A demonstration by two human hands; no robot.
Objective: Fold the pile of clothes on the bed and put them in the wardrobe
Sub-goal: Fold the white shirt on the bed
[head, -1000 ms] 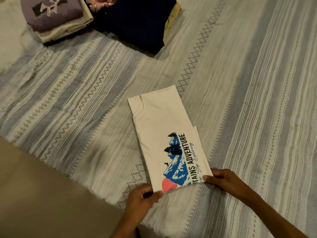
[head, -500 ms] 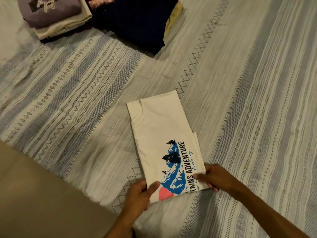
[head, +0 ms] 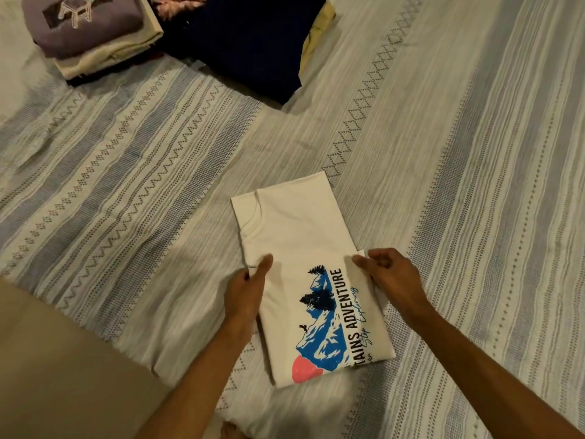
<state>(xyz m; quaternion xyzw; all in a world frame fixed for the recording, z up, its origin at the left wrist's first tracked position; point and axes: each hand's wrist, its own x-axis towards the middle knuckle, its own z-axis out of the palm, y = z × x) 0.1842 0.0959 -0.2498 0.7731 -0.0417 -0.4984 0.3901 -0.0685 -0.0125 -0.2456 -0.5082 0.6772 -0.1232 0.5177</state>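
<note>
A white T-shirt point(head: 300, 236) with a blue mountain print lies folded into a long narrow strip on the striped bedspread point(head: 459, 153). My left hand point(head: 245, 296) grips its left edge about halfway along, thumb on top of the cloth and fingers under the edge. My right hand point(head: 392, 277) pinches the right edge at the same height, fingers curled over the fabric. The collar end points away from me.
At the far left a stack of folded clothes point(head: 95, 36) has a purple top with a chair print uppermost. A folded navy garment point(head: 253, 49) lies beside it, over pink and yellow pieces. The bed's near-left edge drops to a tan floor point(head: 63, 375).
Both hands have slid from the shirt's near hem up to the middle of its side edges. The camera view has shifted closer to the shirt.
</note>
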